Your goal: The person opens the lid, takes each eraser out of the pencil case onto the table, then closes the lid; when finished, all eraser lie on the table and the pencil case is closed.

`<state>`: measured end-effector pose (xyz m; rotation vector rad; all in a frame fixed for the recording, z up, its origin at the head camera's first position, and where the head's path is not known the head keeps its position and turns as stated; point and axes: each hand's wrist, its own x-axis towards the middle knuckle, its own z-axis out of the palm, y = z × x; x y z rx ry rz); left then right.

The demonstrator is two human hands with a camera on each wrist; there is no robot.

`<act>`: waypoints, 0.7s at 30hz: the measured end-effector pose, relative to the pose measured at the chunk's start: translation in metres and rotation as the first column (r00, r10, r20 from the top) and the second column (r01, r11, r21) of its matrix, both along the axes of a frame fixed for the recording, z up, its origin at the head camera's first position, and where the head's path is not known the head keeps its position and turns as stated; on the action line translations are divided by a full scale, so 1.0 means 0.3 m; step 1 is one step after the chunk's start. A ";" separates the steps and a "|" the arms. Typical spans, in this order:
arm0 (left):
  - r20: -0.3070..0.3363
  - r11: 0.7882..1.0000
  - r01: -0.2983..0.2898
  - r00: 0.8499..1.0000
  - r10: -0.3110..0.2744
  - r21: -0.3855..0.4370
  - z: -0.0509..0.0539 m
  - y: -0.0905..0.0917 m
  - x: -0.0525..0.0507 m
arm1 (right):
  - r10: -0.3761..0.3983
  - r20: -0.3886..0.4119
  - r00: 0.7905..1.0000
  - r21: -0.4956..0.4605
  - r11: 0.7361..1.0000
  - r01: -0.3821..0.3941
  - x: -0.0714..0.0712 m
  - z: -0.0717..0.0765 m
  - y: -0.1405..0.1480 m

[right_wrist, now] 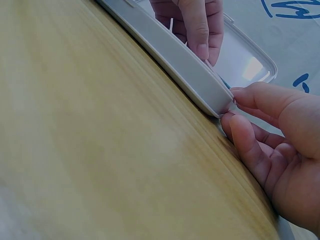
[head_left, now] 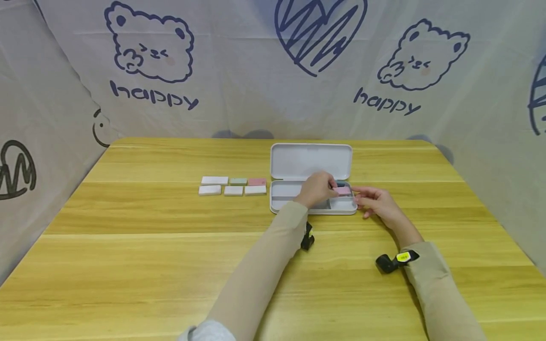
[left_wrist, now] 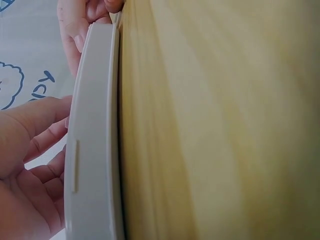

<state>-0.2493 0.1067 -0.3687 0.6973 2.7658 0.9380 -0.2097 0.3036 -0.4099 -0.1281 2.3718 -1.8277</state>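
Observation:
A white pencil case (head_left: 313,212) lies with its lid (head_left: 311,161) raised at the back and dividers inside. My left hand (head_left: 316,189) reaches over its tray and pinches a flat pink eraser (head_left: 342,191) in the right part. Behind that eraser lies a dark blue-grey piece (head_left: 340,183). My right hand (head_left: 381,204) grips the case's right end, its fingertips at the rim and lower edge in the right wrist view. The left wrist view shows the case's front wall (left_wrist: 92,100), which hides the tray and what my left fingertips touch.
Left of the case, two rows of small flat blocks lie on the wooden table (head_left: 170,270): several white ones (head_left: 210,190), a green one (head_left: 238,182) and a pink one (head_left: 257,182). A printed cloth (head_left: 239,66) hangs behind the table.

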 end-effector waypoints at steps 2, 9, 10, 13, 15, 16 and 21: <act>0.008 1.000 -0.008 1.000 0.008 0.016 -0.001 -0.002 0.000 | 0.000 0.002 1.000 -0.001 1.000 0.000 0.000 0.000 -0.001; 0.057 0.992 -0.043 0.998 0.037 0.121 -0.005 -0.012 0.000 | 0.003 0.004 1.000 -0.014 1.000 -0.003 0.000 -0.003 0.002; 0.069 0.987 -0.049 0.997 0.039 0.153 -0.006 -0.014 0.001 | 0.003 0.002 1.000 -0.014 1.000 -0.003 0.000 -0.003 0.003; 0.119 0.959 -0.084 0.991 0.053 0.271 -0.016 -0.019 -0.003 | 0.001 -0.001 1.000 -0.015 1.000 -0.001 -0.001 -0.004 0.003; 0.176 0.926 -0.118 0.983 0.056 0.359 -0.023 -0.022 -0.006 | 0.000 -0.002 1.000 -0.015 1.000 0.000 -0.001 -0.004 0.002; 0.208 0.908 -0.138 0.976 0.057 0.396 -0.025 -0.023 -0.008 | 0.001 -0.002 1.000 -0.017 1.000 -0.001 -0.001 -0.004 0.001; 0.321 0.834 -0.219 0.945 0.053 0.506 -0.034 -0.025 -0.015 | 0.001 0.000 1.000 -0.015 1.000 -0.001 -0.001 -0.003 0.000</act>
